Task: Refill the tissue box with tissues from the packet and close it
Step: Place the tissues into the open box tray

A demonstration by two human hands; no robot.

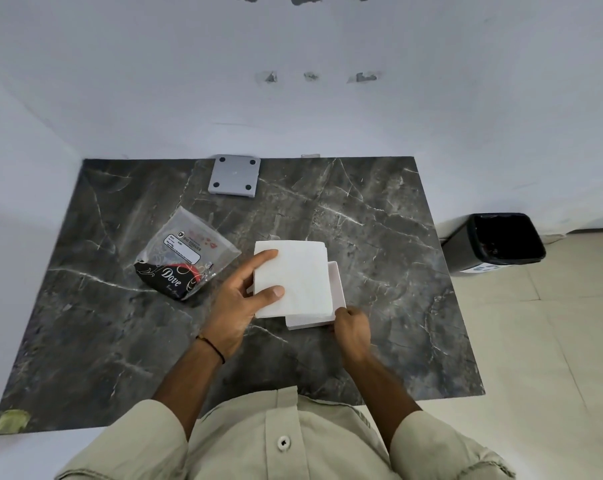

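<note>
left hand gripping, right hand pinching

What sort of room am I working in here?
Probably a plain office or utility corner, not a kitchen: a dark marble-look table pushed against bare white walls, a black bin on a tiled floor, and a grey metal plate at the table's far edge.

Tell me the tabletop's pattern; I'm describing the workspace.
Dark grey marble with thin white veins, clearest in the head view.

Left hand grips a white tissue stack over the pale tissue box, steadied by the right hand, on a marble table beside an emptied packet.
</note>
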